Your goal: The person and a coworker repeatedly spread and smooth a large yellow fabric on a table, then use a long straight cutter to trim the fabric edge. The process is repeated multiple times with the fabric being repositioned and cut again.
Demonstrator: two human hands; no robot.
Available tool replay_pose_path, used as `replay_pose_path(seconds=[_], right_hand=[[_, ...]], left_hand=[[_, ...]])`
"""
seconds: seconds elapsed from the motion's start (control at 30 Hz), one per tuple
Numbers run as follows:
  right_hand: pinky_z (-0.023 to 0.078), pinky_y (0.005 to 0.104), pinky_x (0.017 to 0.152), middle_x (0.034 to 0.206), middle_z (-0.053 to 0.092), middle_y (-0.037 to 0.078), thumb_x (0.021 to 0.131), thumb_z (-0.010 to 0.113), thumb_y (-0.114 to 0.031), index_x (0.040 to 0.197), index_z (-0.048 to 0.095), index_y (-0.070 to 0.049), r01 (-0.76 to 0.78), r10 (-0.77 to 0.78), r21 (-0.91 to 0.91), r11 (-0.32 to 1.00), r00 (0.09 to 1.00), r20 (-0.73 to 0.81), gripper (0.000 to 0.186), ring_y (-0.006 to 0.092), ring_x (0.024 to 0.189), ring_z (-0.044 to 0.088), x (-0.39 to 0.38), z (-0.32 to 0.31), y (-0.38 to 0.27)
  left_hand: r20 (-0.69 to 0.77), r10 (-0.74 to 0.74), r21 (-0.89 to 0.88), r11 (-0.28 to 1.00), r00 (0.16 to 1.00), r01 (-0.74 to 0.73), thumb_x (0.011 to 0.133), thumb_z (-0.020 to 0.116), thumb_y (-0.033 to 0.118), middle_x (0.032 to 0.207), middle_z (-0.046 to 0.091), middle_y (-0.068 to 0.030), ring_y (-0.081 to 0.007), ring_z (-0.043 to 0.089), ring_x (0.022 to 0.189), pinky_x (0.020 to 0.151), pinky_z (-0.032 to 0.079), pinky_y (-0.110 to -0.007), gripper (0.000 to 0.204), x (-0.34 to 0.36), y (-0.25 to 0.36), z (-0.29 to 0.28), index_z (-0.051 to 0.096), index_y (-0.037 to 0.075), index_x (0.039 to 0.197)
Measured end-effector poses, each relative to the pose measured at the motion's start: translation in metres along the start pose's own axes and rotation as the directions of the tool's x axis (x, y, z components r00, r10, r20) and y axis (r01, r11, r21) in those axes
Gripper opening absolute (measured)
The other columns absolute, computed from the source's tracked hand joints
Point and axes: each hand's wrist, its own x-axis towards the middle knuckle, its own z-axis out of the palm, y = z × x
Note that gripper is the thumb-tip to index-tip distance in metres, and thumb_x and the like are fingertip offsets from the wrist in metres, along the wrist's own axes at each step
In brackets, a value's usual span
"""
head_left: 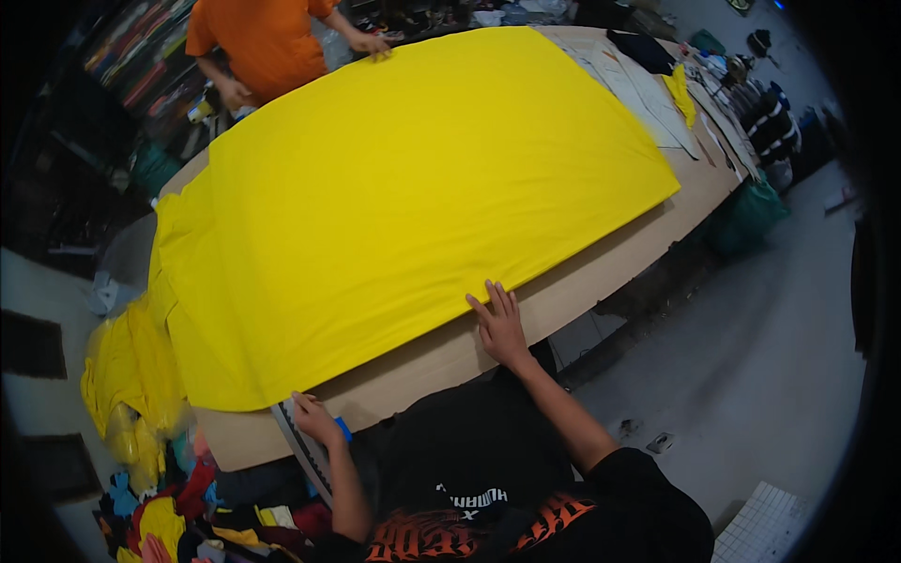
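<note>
A wide sheet of yellow fabric (pixel 422 188) covers most of the brown tabletop (pixel 413 375), its near edge running slantwise in front of me. At that edge, left of my body, my left hand (pixel 317 419) is closed in a pinch on the fabric's near corner area. Farther right, my right hand (pixel 500 326) lies with fingers stretched out over the fabric's edge, holding nothing. Beneath my left hand, a grey metal strip with dark notches (pixel 305 448) sticks out past the table. A small blue piece (pixel 343 430) shows beside my left wrist.
Across the table stands a person in an orange shirt (pixel 258 47), one hand (pixel 371 45) at the fabric's far edge. Paper patterns (pixel 638 98) and a yellow scrap (pixel 679 96) lie at the far right. Bunched yellow fabric (pixel 136 361) hangs off the left end, above piled coloured cloth (pixel 174 516).
</note>
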Motion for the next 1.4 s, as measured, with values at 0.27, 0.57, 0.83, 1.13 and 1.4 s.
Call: replay_pose_path(seconds=[0.27,0.57,0.83,1.13,1.4], right_hand=[[0.010,0.0629,0.129,0.176,0.016,0.023,0.108,0.050,-0.031,0.167,0.035,-0.024,-0.277,0.283,-0.088,0.957,0.957,0.059,0.061,0.0455,0.162,0.014,-0.055,0.025,0.034],[0.003,0.0651,0.129,0.178,0.007,0.023,0.109,0.046,-0.042,0.170,0.029,-0.024,-0.341,0.356,-0.104,0.934,0.912,0.204,0.065,0.0459,0.164,0.003,-0.043,0.028,0.043],[0.001,0.0659,0.128,0.177,0.010,0.024,0.109,0.047,-0.040,0.167,0.036,-0.017,-0.389,0.404,-0.120,0.914,0.900,0.161,0.063,0.0463,0.164,0.003,-0.042,0.034,0.035],[0.008,0.0643,0.129,0.172,0.022,0.029,0.108,0.051,-0.032,0.161,0.046,-0.010,-0.255,0.259,-0.144,0.956,0.966,0.009,0.058,0.0468,0.161,0.014,-0.041,0.030,0.036],[0.008,0.0633,0.129,0.172,0.024,0.028,0.109,0.047,-0.025,0.155,0.050,-0.003,-0.268,0.258,-0.166,0.949,0.963,-0.081,0.050,0.0453,0.162,0.015,-0.039,0.043,0.036]], left_hand=[[0.569,-0.400,-0.172,0.797,0.719,0.580,0.104,0.050,0.073,0.088,0.074,-0.0107,-0.0158,0.069,0.075,0.067,0.051,-0.027,0.078,-0.046,0.046,0.058,0.065,-0.003,0.117],[0.594,-0.341,-0.115,0.861,0.729,0.496,0.108,0.060,0.053,0.097,0.079,-0.0097,-0.0125,0.073,0.080,0.067,0.050,-0.027,0.052,-0.012,0.031,0.074,0.068,0.002,0.118],[0.640,-0.180,-0.269,0.858,0.747,0.437,0.109,0.060,0.049,0.092,0.076,-0.0048,-0.0087,0.064,0.077,0.065,0.046,-0.026,0.051,-0.018,0.008,0.068,0.075,0.001,0.102],[0.610,-0.076,-0.391,0.837,0.789,0.383,0.113,0.055,0.033,0.087,0.070,-0.0034,-0.0102,0.061,0.077,0.071,0.047,-0.026,0.039,-0.038,0.000,0.063,0.073,0.000,0.103],[-0.013,-0.066,-0.461,0.886,0.998,0.053,0.115,0.050,0.031,0.112,0.070,-0.0144,-0.0232,0.068,0.105,0.096,0.053,-0.035,0.039,-0.060,0.017,0.000,0.065,-0.005,0.120]])
